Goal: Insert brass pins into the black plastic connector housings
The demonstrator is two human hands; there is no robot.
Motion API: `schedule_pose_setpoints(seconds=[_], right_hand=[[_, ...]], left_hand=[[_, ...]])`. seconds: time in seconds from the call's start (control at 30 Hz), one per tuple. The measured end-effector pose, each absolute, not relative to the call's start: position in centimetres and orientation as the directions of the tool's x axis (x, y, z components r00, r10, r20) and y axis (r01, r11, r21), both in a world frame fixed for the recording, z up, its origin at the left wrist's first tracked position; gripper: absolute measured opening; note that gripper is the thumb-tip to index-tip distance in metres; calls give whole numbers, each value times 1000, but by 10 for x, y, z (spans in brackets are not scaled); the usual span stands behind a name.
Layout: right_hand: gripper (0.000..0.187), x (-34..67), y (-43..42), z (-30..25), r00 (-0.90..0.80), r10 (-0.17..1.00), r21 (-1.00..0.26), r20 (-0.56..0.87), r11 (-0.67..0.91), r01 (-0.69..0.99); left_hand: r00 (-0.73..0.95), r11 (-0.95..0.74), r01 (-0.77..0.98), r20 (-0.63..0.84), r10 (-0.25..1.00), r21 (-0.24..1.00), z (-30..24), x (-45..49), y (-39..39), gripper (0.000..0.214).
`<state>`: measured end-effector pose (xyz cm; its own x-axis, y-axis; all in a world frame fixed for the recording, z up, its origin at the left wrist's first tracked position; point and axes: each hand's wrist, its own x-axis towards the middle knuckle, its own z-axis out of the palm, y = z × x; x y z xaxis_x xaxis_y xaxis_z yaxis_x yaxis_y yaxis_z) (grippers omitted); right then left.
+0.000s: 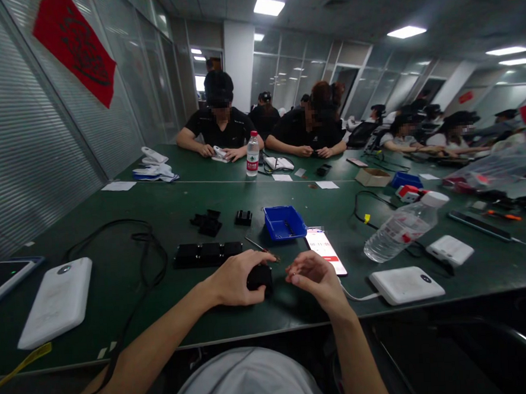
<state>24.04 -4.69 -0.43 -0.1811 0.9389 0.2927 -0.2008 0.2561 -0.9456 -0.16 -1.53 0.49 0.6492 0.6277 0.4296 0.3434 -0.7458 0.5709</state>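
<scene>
My left hand (pixel 235 280) is closed around a small black block-shaped part (pixel 261 277), held at the table's near side with the thumb on its front face. My right hand (pixel 313 278) hovers just to the right, apart from the block, its thumb and fingertips drawn together; a tiny glint shows at the tips, too small to name. Beyond the left hand lies a thin screwdriver-like tool (pixel 257 245), its near end by my fingers. A row of black square parts (pixel 209 254) sits left of it. The blue tray (pixel 287 236) behind holds small dark pieces.
A lit phone (pixel 326 251) lies right of the tray. Further right are a tilted water bottle (pixel 401 227) and a white power bank (pixel 406 285). Another white power bank (pixel 58 301) and a black cable (pixel 146 252) lie left. Two people sit opposite, beyond an upright bottle (pixel 252 154).
</scene>
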Motion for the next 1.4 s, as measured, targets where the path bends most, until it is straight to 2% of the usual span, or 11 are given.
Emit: schedule_pose_setpoints(seconds=[0.17, 0.4, 0.67, 0.83, 0.97, 1.4], right_hand=[[30, 241, -49, -6, -193, 933, -928, 303, 242, -284], [24, 239, -49, -4, -223, 927, -936, 301, 243, -255], [13, 235, -47, -4, -236, 923, -953, 303, 290, -88], [12, 230, -48, -6, -259, 915, -928, 309, 350, 128], [10, 223, -51, -4, -285, 914, -901, 289, 360, 241], [11, 223, -51, -3, -275, 908, -874, 316, 391, 288]], left_hand=[[635, -760, 317, 468, 615, 568, 6, -2, -16, 55], [628, -758, 309, 475, 616, 574, 6, -2, -16, 55], [604, -742, 303, 482, 635, 598, 6, 0, -15, 54], [600, -729, 317, 467, 649, 607, 5, 0, -15, 54], [604, -723, 317, 456, 653, 614, 6, 0, -16, 53], [628, -738, 351, 440, 642, 576, 10, 0, -16, 35]])
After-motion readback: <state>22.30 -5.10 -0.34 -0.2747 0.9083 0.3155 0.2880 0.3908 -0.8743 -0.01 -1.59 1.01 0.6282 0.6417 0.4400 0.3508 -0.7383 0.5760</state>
